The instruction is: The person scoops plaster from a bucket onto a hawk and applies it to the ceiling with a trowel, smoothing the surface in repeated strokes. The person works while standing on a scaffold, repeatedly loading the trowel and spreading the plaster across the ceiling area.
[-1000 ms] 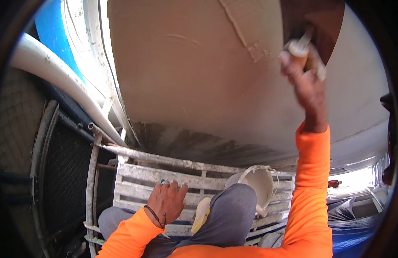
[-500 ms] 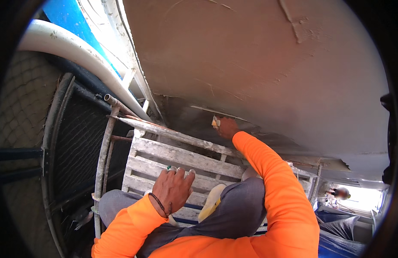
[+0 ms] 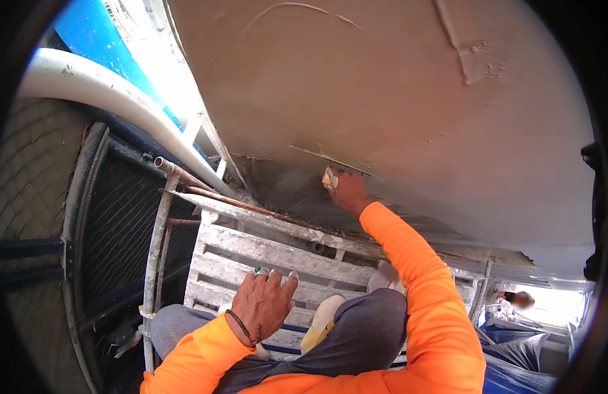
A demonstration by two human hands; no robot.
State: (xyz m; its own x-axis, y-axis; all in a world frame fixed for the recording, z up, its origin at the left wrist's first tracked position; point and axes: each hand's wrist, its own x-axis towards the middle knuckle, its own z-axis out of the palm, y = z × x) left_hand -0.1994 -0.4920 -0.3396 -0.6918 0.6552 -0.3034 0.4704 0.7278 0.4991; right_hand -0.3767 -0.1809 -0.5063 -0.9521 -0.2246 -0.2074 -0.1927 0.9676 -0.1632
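My right hand (image 3: pixel 348 189) grips a scraper (image 3: pixel 329 178) with a pale yellow handle against the lower part of a smeared, pinkish-beige wall (image 3: pixel 396 92), just below a long thin ridge. The scraper's blade is mostly hidden. My left hand (image 3: pixel 263 303), with a green-stoned ring and whitened fingertips, hovers or rests over my lap in front of a white-smeared slatted platform (image 3: pixel 264 253), fingers bent but apart. I sit on the platform with bent knees, and a bucket (image 3: pixel 379 277) is largely hidden behind my right arm.
Scaffold tubes (image 3: pixel 161 223) edge the platform. To the left are a curved white pipe (image 3: pixel 104 85), a blue panel (image 3: pixel 100 46) and dark netting (image 3: pixel 133 217). At far right are a blue tarp (image 3: pixel 514 371) and a small blurred figure of another person (image 3: pixel 517 299) by a bright opening.
My right hand with the scraper has swept from high at the right down and leftward to the wall's lower part, staying there this last half second. The view has turned slightly.
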